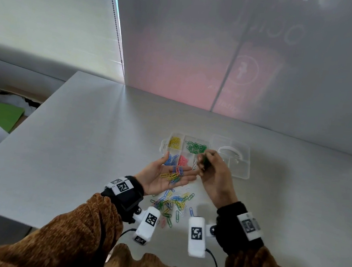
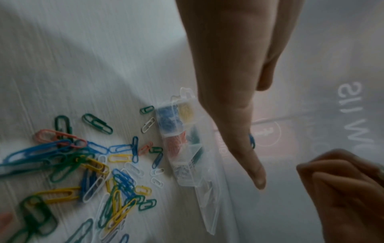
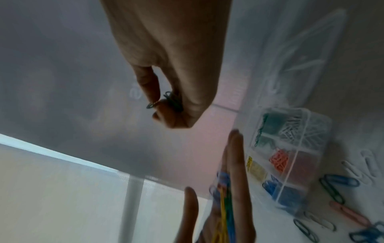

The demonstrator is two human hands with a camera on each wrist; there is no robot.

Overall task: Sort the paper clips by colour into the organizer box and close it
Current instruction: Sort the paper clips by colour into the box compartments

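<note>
While the left hand (image 1: 167, 176) lies flat, fingers apart, as a tray for mixed clips (image 1: 174, 175) beside the organizer box (image 1: 165, 143), right-hand fingers (image 3: 166, 111) pinch green clips (image 3: 171, 101), likely bound for its green compartment (image 1: 195, 146).

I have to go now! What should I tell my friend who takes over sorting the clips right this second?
Left hand: open, palm up, carrying a mixed bunch of clips.
Right hand: pinching green clips near the green compartment.
Organizer box: open on the table, lid laid flat to its right. Yellow, green, blue, pink and white clips are already partly sorted.
Left to do: drop the green ones, sort the palm's clips, then the loose pile on the table, and close the lid.
</note>
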